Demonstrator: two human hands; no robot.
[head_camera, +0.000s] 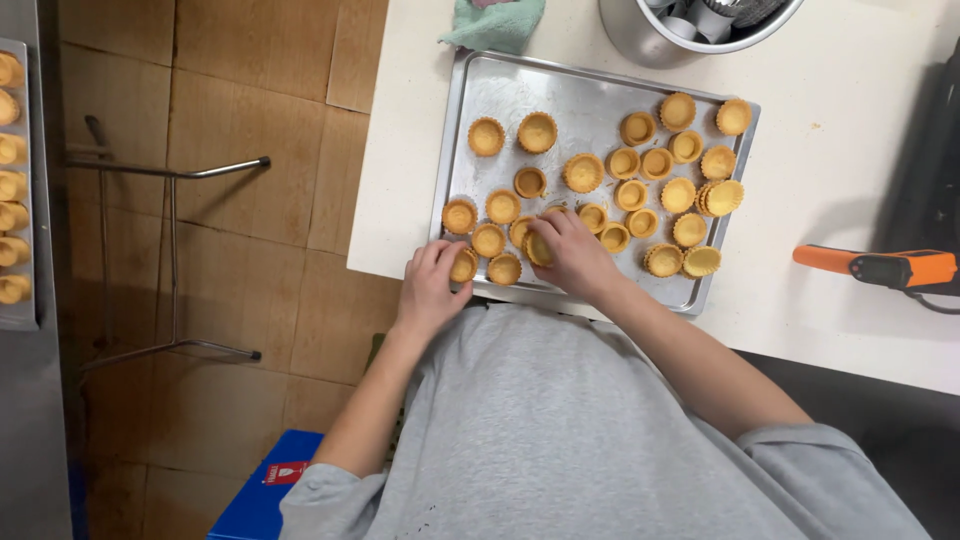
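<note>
Both hands at near-left corner of flat rectangular steel baking tray (470, 90) on white bench (850, 180). Left hand (432, 285) pinching small round golden fluted tart shell (464, 266) at tray's near edge. Right hand (572, 252) curled over another shell (537, 248) just beside. Loose shells spread beyond and right of right hand, none filled. Steel bowl (640, 40) beyond tray, contents unclear.

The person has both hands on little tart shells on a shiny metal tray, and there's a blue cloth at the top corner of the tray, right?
Almost. The cloth at the tray's top corner is green, not blue, as the head view shows. The rest holds: the left hand and the right hand both rest on little tart shells on the shiny metal tray.
</note>
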